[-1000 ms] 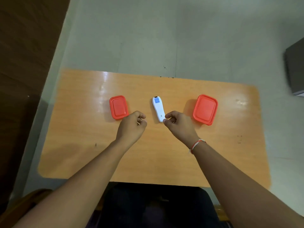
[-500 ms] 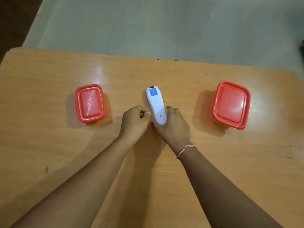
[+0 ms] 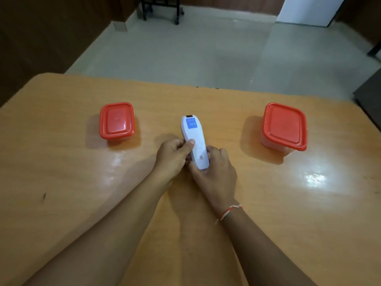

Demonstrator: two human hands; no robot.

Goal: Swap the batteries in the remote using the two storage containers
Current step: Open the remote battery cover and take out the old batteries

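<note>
I grip the white remote [image 3: 194,141] back-up at the table's [image 3: 61,172] middle: my left hand [image 3: 172,159] clasps its side, thumb on top, my right hand [image 3: 214,172] cups its near end. Two red-lidded containers, left [image 3: 117,120] and right [image 3: 284,126], stand well apart, closed.

Orange wooden table [image 3: 268,203]; pale tiled floor [image 3: 185,54]; black chair legs [image 3: 158,9] far off; white panel [image 3: 309,9].

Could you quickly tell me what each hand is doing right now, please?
Left hand: closed on the remote, thumb on its upper face.
Right hand: closed around the remote's near end.
</note>
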